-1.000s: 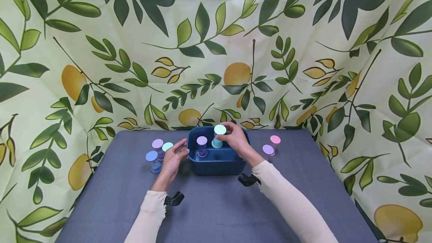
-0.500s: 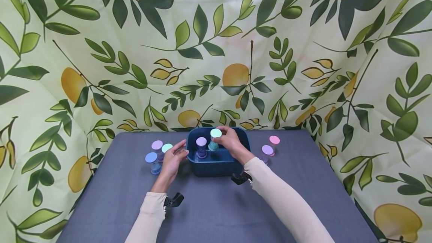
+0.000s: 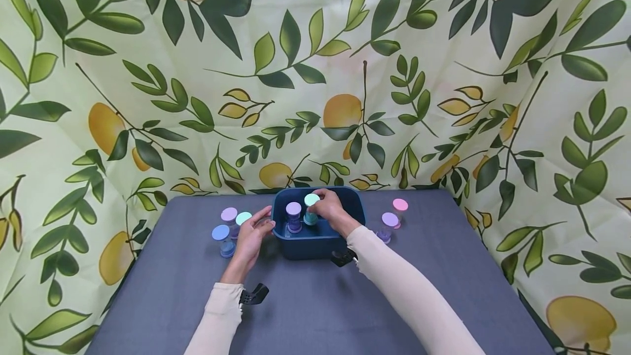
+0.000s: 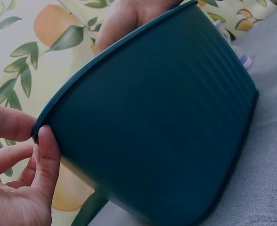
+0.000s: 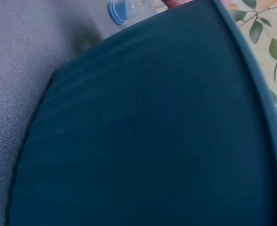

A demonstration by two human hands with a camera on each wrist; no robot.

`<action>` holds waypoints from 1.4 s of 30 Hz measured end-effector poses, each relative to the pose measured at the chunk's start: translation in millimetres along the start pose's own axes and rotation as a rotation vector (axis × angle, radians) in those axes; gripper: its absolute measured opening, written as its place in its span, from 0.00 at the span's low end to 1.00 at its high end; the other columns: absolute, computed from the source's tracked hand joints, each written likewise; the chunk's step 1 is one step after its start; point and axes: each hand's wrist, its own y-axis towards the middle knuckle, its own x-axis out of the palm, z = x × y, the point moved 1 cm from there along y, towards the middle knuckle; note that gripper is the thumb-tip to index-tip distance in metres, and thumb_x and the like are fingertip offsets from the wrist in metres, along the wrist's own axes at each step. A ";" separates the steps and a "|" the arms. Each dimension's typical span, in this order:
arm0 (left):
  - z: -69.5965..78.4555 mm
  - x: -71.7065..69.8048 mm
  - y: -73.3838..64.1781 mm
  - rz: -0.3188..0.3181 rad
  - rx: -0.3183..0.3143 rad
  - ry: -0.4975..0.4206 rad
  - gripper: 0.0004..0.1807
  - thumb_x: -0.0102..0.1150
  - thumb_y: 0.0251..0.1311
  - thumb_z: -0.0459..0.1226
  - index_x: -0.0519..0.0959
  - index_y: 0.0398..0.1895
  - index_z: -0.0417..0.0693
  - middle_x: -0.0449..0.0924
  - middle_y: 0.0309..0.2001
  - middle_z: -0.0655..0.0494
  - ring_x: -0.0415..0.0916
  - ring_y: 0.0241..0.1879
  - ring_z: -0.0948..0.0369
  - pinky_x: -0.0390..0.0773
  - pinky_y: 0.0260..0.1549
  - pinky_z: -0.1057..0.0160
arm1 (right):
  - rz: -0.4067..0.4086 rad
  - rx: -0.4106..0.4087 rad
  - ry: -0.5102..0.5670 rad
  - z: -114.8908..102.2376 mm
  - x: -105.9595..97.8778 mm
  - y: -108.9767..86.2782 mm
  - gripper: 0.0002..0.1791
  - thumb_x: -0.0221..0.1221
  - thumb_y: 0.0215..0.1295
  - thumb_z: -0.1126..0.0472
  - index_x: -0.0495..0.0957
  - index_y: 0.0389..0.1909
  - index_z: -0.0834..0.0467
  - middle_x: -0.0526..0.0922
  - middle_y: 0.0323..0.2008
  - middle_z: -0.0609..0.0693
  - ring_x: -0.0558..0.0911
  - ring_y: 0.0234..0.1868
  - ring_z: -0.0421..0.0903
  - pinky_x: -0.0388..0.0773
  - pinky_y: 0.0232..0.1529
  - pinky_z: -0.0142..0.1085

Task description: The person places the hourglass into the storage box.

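A dark teal plastic bin (image 3: 310,248) stands on the cloth. Its rim corner is pinched by my left hand (image 3: 249,241); in the left wrist view the thumb (image 4: 48,155) lies against the outer wall, just under the rim. Reaching inside, my right hand (image 3: 331,210) grips a mint-green sand timer (image 3: 311,200) held upright low in the bin. Beside it, to the left, a purple sand timer (image 3: 293,218) stands upright in the bin. The bin wall (image 5: 152,117) fills the right wrist view and hides the right hand's fingers there.
Left of the bin stand a blue sand timer (image 3: 221,233), a lilac one and a mint one (image 3: 242,218), close to the left hand. To its right are a purple timer (image 3: 389,219) and a pink timer (image 3: 400,205). A leaf-patterned curtain (image 3: 296,97) hangs behind the table.
My right hand has carried the mint-green sand timer down and left inside the bin, nearer the purple one. The left hand has stayed at the rim.
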 end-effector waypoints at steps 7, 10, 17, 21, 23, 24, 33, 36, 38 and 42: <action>-1.9 0.5 0.5 -0.003 -0.005 -0.031 0.26 0.56 0.64 0.30 0.71 0.67 0.45 0.71 0.64 0.46 0.75 0.48 0.66 0.78 0.41 0.72 | 0.014 0.031 -0.016 5.1 3.6 3.5 0.28 0.67 0.51 0.74 0.76 0.55 0.61 0.78 0.47 0.56 0.77 0.44 0.49 0.76 0.38 0.35; -2.1 -0.1 0.9 -0.002 -0.003 -0.025 0.26 0.56 0.64 0.30 0.71 0.67 0.45 0.71 0.64 0.46 0.74 0.48 0.66 0.78 0.41 0.72 | 0.012 0.035 -0.023 5.7 4.3 4.2 0.28 0.67 0.50 0.74 0.76 0.55 0.60 0.78 0.47 0.56 0.76 0.44 0.49 0.74 0.37 0.34; -0.9 0.0 -0.3 0.003 -0.003 -0.022 0.26 0.56 0.64 0.30 0.71 0.67 0.46 0.71 0.65 0.47 0.74 0.49 0.65 0.78 0.41 0.72 | -0.010 0.057 -0.041 6.9 4.0 5.2 0.30 0.66 0.51 0.74 0.76 0.58 0.62 0.79 0.56 0.61 0.77 0.45 0.50 0.76 0.41 0.37; -0.7 0.2 -0.6 0.005 -0.001 -0.023 0.26 0.56 0.64 0.30 0.71 0.67 0.45 0.71 0.65 0.47 0.74 0.49 0.65 0.78 0.40 0.71 | -0.016 0.077 -0.064 7.1 3.6 6.3 0.30 0.67 0.51 0.74 0.77 0.58 0.61 0.79 0.57 0.61 0.78 0.42 0.50 0.78 0.43 0.40; -0.7 0.4 -0.5 0.005 -0.002 -0.026 0.26 0.56 0.64 0.30 0.71 0.67 0.45 0.71 0.65 0.47 0.74 0.48 0.65 0.78 0.40 0.71 | -0.008 0.087 -0.083 7.1 3.8 6.8 0.28 0.67 0.50 0.74 0.78 0.56 0.60 0.80 0.55 0.60 0.78 0.41 0.50 0.78 0.42 0.39; -1.0 0.3 -0.2 0.004 -0.002 -0.024 0.26 0.56 0.64 0.30 0.71 0.67 0.45 0.71 0.65 0.47 0.75 0.48 0.65 0.78 0.40 0.71 | -0.003 0.092 -0.094 7.1 3.9 7.3 0.27 0.67 0.50 0.74 0.79 0.54 0.60 0.81 0.54 0.59 0.78 0.42 0.50 0.78 0.42 0.39; -2.0 0.6 0.5 0.005 0.008 -0.031 0.26 0.56 0.64 0.30 0.71 0.67 0.44 0.71 0.64 0.45 0.75 0.48 0.63 0.78 0.40 0.71 | 0.014 0.064 -0.186 7.0 3.4 6.4 0.27 0.68 0.49 0.73 0.79 0.53 0.59 0.80 0.52 0.58 0.77 0.47 0.52 0.77 0.49 0.43; -2.4 1.3 0.4 0.003 0.014 -0.042 0.27 0.57 0.63 0.29 0.71 0.67 0.43 0.71 0.63 0.44 0.76 0.45 0.65 0.78 0.39 0.71 | 0.011 0.041 -0.211 6.5 2.1 3.7 0.27 0.68 0.49 0.72 0.78 0.54 0.59 0.80 0.51 0.59 0.77 0.47 0.52 0.78 0.49 0.43; -2.4 1.5 0.0 0.004 0.015 -0.043 0.27 0.56 0.63 0.29 0.71 0.67 0.42 0.71 0.63 0.44 0.76 0.45 0.65 0.78 0.39 0.71 | 0.004 0.030 -0.218 5.8 1.1 1.8 0.28 0.69 0.49 0.72 0.77 0.54 0.59 0.80 0.51 0.59 0.78 0.46 0.52 0.78 0.48 0.42; -2.2 1.0 -1.2 0.010 0.017 -0.040 0.26 0.56 0.64 0.29 0.71 0.67 0.42 0.71 0.63 0.43 0.75 0.50 0.59 0.78 0.40 0.70 | -0.009 0.017 -0.212 4.5 -1.4 -1.3 0.28 0.69 0.49 0.71 0.77 0.54 0.58 0.81 0.51 0.58 0.79 0.46 0.52 0.79 0.48 0.42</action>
